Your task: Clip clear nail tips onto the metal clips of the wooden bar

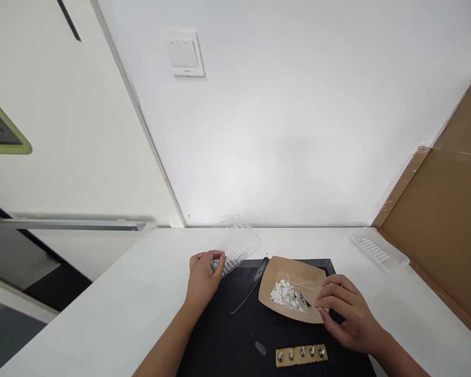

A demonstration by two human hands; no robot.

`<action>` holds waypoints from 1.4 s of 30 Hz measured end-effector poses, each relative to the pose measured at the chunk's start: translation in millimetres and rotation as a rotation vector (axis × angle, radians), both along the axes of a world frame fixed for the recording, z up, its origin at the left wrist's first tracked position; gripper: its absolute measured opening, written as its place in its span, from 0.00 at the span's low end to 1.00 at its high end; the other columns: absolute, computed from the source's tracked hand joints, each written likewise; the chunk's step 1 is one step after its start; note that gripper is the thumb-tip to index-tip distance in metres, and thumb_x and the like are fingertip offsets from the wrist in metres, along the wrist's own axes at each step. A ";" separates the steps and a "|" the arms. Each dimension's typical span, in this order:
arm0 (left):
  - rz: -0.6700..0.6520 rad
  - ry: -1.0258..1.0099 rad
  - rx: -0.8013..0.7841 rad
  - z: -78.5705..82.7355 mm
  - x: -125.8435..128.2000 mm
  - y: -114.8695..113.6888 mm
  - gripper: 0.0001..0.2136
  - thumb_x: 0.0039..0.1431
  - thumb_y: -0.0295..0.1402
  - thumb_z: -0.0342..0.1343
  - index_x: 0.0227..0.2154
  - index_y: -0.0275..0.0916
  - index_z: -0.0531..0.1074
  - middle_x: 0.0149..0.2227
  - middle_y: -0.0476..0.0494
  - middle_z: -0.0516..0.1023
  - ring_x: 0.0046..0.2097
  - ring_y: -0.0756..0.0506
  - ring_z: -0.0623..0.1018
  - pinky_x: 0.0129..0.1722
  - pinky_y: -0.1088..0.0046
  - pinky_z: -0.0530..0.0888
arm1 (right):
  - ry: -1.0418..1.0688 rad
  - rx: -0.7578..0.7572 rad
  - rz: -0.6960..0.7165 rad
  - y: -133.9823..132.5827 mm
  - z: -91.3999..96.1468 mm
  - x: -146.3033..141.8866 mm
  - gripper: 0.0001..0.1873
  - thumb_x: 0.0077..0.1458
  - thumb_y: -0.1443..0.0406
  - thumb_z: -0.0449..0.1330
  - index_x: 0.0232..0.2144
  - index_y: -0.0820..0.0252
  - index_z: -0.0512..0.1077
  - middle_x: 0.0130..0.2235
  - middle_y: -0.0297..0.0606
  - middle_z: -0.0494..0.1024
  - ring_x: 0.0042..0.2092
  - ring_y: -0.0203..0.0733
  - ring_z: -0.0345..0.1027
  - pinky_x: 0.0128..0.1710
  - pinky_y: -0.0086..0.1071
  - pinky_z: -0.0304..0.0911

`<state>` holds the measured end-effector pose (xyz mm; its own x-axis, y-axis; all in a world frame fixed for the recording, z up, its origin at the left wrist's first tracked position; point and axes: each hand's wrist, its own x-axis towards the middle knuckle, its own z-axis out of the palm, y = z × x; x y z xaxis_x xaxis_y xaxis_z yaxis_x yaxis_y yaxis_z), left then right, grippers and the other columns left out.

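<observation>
My left hand (204, 277) is at the near corner of a clear compartment box (241, 243) holding small pale pieces that look like nail tips. Its thumb and forefinger are closed together; whatever lies between them is hidden. Over the right rim of a brown paper tray (270, 272), my right hand (347, 311) has its fingers curled toward the thumb in a pinch, its contents too small to name. White scraps (286, 294) are heaped in the tray. Nearer me, a clear nail tip (260, 348) lies beside a tan strip (301, 356) carrying several shiny metal pieces.
A black mat (227, 335) covers the middle of the white table (113, 314). A thin dark-handled tool (261, 269) lies left of the tray. At the back right, a translucent container (380, 251) with white pieces sits against a cardboard panel (447, 209).
</observation>
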<state>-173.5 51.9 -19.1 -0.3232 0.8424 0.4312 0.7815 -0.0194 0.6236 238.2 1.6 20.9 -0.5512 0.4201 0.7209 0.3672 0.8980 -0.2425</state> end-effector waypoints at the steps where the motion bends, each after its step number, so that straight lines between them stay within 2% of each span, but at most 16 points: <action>1: -0.002 -0.003 -0.001 -0.2 -0.4 0.2 0.17 0.64 0.48 0.53 0.40 0.42 0.80 0.42 0.36 0.83 0.55 0.31 0.72 0.54 0.52 0.76 | 0.006 -0.001 -0.007 1.5 -1.1 1.3 0.09 0.60 0.74 0.62 0.41 0.57 0.74 0.37 0.38 0.80 0.42 0.45 0.74 0.49 0.44 0.72; 25: -0.022 -0.009 0.000 -1.3 -4.9 2.1 0.18 0.62 0.51 0.54 0.37 0.43 0.81 0.42 0.37 0.84 0.53 0.30 0.74 0.53 0.50 0.77 | 0.063 0.021 -0.064 8.3 1.5 10.8 0.10 0.61 0.75 0.61 0.41 0.57 0.73 0.36 0.38 0.78 0.42 0.47 0.72 0.45 0.44 0.71; 42: -0.031 0.016 0.025 -5.3 -8.3 4.0 0.20 0.61 0.52 0.54 0.37 0.42 0.82 0.40 0.37 0.85 0.51 0.30 0.74 0.53 0.50 0.75 | 0.025 0.019 -0.079 7.6 2.7 18.1 0.12 0.61 0.76 0.62 0.43 0.55 0.72 0.36 0.39 0.79 0.43 0.48 0.71 0.45 0.46 0.72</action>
